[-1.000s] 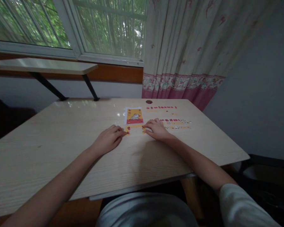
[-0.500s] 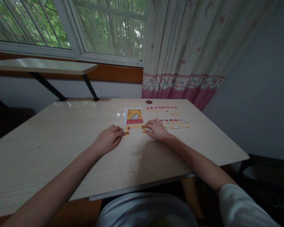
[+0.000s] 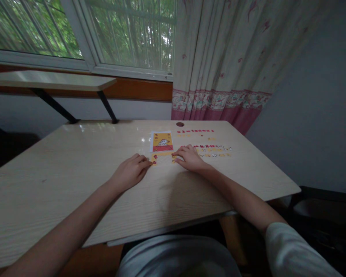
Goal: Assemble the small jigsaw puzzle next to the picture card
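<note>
On the wooden table (image 3: 83,161), a partial jigsaw frame (image 3: 163,154) in yellow with red marks forms a top edge and two short sides. My left hand (image 3: 132,169) rests at its left side, fingers closed together, with the fingertips on a puzzle piece (image 3: 154,162) at the lower end. Across from it, my right hand (image 3: 190,157) has thumb and index finger on either side of a puzzle piece (image 3: 173,157) on the right side. Just beyond lies a picture card (image 3: 162,142) showing a white animal on yellow and red.
Rows of loose puzzle pieces (image 3: 209,146) in red, white and yellow lie right of my right hand, with more red pieces (image 3: 194,131) farther back. A raised shelf (image 3: 52,80) stands at the back left. A cable hole (image 3: 180,124) is near the far edge by the curtain (image 3: 213,100).
The view has shifted slightly, so everything sits a little farther left. Both hands stay at the same sides of the jigsaw frame, with hardly any motion.
</note>
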### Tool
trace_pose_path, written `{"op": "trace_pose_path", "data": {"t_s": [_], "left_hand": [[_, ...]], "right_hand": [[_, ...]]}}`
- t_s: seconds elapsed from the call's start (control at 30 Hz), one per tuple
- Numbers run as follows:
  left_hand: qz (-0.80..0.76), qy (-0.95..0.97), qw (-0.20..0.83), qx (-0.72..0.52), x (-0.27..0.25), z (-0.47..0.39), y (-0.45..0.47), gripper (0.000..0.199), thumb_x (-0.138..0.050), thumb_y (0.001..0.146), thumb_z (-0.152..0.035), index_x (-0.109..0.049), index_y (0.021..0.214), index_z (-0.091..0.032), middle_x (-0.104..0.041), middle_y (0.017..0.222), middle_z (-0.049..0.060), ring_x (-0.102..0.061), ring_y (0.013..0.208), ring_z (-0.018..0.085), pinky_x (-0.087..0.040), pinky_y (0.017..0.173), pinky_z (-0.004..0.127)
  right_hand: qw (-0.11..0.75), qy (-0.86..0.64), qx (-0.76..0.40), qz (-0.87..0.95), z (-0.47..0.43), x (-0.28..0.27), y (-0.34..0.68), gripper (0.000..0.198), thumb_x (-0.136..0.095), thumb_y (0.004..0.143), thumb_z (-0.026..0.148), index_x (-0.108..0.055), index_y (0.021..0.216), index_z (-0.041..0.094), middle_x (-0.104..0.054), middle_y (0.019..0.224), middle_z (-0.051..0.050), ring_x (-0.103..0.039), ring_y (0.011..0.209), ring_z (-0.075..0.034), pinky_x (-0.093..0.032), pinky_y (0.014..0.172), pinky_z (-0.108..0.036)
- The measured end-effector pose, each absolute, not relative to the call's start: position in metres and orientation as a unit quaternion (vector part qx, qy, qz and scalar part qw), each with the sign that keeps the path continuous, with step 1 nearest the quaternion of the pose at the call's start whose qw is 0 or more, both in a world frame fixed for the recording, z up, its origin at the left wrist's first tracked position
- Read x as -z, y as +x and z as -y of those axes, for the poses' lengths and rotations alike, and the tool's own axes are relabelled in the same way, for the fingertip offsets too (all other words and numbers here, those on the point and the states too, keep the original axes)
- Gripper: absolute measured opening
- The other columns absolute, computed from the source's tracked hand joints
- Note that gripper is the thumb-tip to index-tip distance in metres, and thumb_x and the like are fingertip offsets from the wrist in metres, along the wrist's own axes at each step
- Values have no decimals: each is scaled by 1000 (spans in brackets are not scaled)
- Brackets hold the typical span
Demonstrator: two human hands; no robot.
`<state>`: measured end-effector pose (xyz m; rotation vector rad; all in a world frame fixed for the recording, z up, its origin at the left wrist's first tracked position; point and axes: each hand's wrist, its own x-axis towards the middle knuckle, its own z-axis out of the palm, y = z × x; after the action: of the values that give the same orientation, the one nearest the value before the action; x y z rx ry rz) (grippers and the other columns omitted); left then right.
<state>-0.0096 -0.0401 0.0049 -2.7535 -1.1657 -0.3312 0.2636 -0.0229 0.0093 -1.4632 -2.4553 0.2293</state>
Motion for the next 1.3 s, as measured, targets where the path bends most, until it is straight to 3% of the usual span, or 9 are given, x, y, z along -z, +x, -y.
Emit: {"op": "trace_pose_path", "data": {"t_s": [0.27,0.4,0.67,0.9,1.3], "left_hand": [[398,-909,30,121,-5,38,-11,31,-40,88,-17,-65,108,-17,-63,99,10,-55,94,25,-49,83,38],[404,-906,23,121,-6,37,-11,32,-40,87,-17,-64,108,-16,-63,99,10,-55,94,25,-49,83,39],[430,-892,27,137,-5,36,-15,33,-40,87,-19,-66,107,-17,-63,102,11,-56,95,26,-50,82,39],[429,-893,20,134,-5,36,-16,33,-40,85,-18,-66,104,-16,-64,103,11,-56,97,26,-50,83,38],[432,-893,15,125,-8,38,-14,32,-39,87,-19,-66,104,-16,-63,100,11,-55,96,26,-50,83,39]], "right_hand": [[157,-500,-48,850,15,-12,274,30,-48,95,35,-67,115,24,-64,116,-7,-47,104,-23,-32,90,-37],[182,-570,7,801,-6,-23,313,26,-49,92,27,-70,107,24,-68,110,-6,-49,105,-25,-33,90,-39],[104,-746,46,656,-40,-17,410,34,-50,89,34,-68,116,26,-65,118,-11,-50,110,-34,-40,88,-45],[83,-738,42,668,-46,-2,410,35,-47,92,36,-67,120,29,-62,121,-11,-49,111,-34,-41,87,-45],[105,-736,7,669,-51,2,406,28,-55,88,37,-70,105,21,-63,116,-12,-49,112,-31,-40,90,-42]]}}
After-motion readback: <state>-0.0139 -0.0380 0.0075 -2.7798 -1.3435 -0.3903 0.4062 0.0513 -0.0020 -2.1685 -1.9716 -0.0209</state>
